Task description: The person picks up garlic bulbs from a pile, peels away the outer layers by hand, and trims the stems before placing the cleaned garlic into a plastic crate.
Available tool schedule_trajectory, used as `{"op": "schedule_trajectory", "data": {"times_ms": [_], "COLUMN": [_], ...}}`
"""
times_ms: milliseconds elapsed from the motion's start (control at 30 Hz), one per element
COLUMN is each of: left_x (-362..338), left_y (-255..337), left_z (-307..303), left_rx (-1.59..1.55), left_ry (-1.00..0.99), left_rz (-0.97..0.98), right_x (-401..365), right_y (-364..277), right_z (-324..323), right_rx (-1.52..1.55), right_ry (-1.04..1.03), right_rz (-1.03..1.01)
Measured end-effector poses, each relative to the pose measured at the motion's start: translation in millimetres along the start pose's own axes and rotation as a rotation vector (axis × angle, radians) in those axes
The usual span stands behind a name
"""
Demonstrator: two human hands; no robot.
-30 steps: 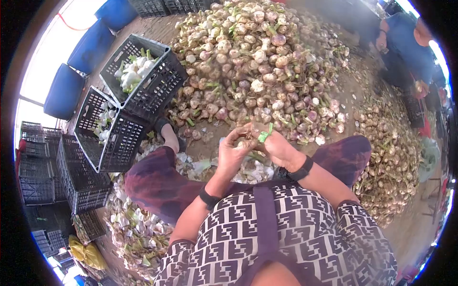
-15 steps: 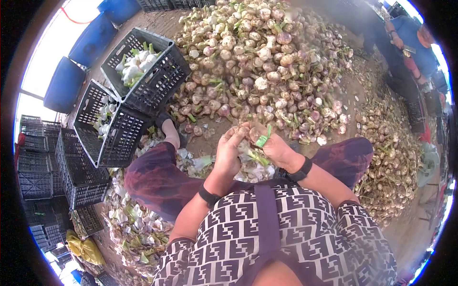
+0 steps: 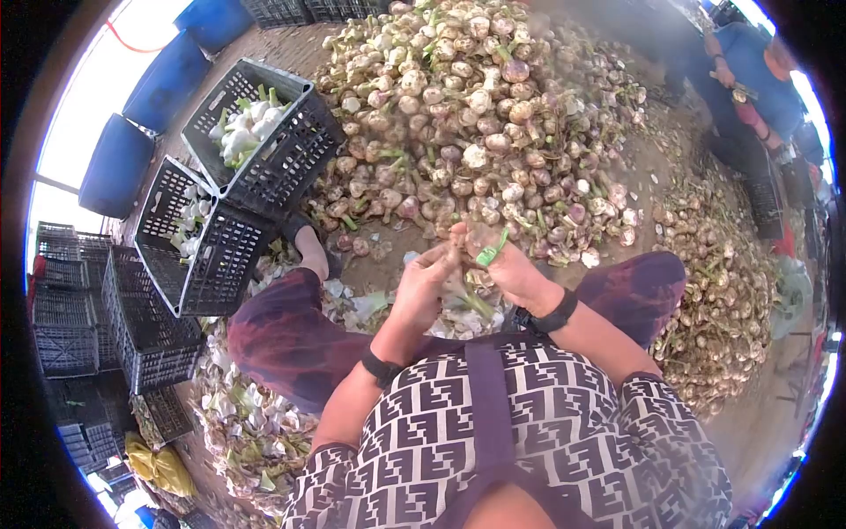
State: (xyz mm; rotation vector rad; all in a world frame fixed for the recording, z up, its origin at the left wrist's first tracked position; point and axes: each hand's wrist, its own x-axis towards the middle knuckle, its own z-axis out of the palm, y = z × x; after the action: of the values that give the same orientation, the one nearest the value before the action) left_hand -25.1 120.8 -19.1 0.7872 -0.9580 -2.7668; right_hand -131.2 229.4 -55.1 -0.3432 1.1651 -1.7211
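Observation:
In front of my lap, both hands meet over a garlic bulb whose pale stem [image 3: 474, 301] points down toward me. My left hand [image 3: 425, 284] is closed, its thumb and fingers pinching the bulb, which they mostly hide. Beside it, my right hand [image 3: 518, 275] is curled shut round a small bright green tool [image 3: 491, 250]; only the green part shows, and its working end is hidden. Fingertips of the two hands nearly touch. Just beyond them lies a big heap of unpeeled garlic [image 3: 476, 132].
Two black crates [image 3: 280, 163] at left hold white trimmed garlic [image 3: 249, 132]. Stacked crates [image 3: 145, 331] stand farther left, near blue barrels [image 3: 115, 167]. Peeled skins [image 3: 256, 414] litter the ground between and beside my legs. Another person [image 3: 753, 75] works at upper right.
Both hands stay together at the same spot, with the fingers shifting slightly. The green piece has tilted and moved a little to the right, and the view has shifted slightly.

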Motion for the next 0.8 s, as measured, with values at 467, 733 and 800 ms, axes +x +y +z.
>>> {"op": "schedule_trajectory", "data": {"times_ms": [467,733,800], "left_x": [11.4,6.8,6.3], "left_y": [-15.8,-11.4,-11.5], "left_z": [-20.7,-15.3,-18.1], "left_rx": [-0.126,0.012,0.265], "left_ry": [-0.025,-0.084,-0.135], "left_rz": [-0.061,-0.044,-0.067], "right_x": [9.2,1.4,1.4], "right_y": [8.6,0.6,0.4], "right_z": [-2.3,3.2,-0.9], "right_rx": [-0.373,-0.157,-0.049], "right_ry": [0.002,-0.026,-0.032], "right_rz": [-0.325,-0.226,-0.156]}}
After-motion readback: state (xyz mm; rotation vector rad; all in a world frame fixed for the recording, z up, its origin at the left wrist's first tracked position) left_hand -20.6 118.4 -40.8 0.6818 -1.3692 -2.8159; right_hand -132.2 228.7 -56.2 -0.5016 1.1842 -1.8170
